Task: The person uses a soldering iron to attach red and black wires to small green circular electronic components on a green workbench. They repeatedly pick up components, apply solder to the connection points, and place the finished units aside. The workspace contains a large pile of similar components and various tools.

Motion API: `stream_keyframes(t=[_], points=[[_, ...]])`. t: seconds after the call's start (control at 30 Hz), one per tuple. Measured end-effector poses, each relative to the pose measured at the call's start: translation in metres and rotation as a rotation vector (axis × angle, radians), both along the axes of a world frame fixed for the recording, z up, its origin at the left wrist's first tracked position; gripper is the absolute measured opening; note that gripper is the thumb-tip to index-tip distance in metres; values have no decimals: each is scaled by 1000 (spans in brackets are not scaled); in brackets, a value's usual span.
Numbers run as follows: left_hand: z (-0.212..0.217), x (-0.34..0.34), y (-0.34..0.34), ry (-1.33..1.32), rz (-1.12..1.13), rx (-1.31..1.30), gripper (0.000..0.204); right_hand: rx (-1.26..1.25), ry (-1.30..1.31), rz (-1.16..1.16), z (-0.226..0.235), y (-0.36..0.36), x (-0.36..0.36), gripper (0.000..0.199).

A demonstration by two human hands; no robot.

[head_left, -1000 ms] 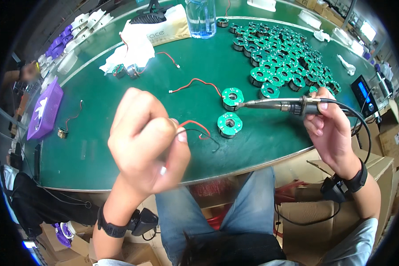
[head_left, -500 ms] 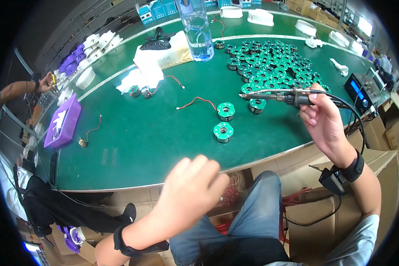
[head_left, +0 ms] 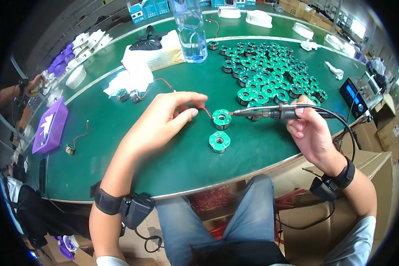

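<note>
the left hand [head_left: 164,119] reaches palm-down over the green bench [head_left: 119,146], fingers loosely spread, fingertips pinching a thin red wire [head_left: 202,110] beside a round green circuit-board coil [head_left: 221,118] near the front edge. the right hand [head_left: 310,133] grips a black soldering iron [head_left: 270,113] level, its tip touching that coil.

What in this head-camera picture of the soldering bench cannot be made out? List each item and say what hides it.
1. Whether the left hand pinches the red wire: head view, its fingers cover the wire's end.
2. Solder joints on the green round board: too small.
3. Whether the soldering iron tip touches that board: too fine to tell.
4. The iron's handle: wrapped by the right hand.
</note>
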State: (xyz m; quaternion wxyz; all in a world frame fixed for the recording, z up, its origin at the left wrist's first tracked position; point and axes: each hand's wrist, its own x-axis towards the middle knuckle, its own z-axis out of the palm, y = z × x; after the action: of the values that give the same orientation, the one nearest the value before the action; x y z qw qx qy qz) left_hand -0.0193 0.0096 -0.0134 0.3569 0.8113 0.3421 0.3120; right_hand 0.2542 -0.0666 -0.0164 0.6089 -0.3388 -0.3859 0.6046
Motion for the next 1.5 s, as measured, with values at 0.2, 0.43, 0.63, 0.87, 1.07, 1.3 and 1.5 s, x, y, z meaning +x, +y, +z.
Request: stream_keyframes(t=[0.2,0.43,0.63,0.87,1.07,1.3,1.5], points=[[19,5,-1,250,-48,-27,9,-52,-10,-12,0,1,-1,10],[10,5,-1,189,-42,10,7,-35,-99,-15,-2,0,-7,9],[8,7,-2,159,-29,24,5,-3,-208,14,-5,0,-5,15],[4,6,-2,131,-40,50,5,23,-209,0,-6,0,-6,11],[3,5,-3,122,-30,45,5,25,-206,3,-6,0,-8,10],[3,5,-3,138,-27,40,6,31,-227,8,-6,0,-8,9],[3,4,-2,133,-21,35,6,33,-234,-1,-6,0,-8,9]])
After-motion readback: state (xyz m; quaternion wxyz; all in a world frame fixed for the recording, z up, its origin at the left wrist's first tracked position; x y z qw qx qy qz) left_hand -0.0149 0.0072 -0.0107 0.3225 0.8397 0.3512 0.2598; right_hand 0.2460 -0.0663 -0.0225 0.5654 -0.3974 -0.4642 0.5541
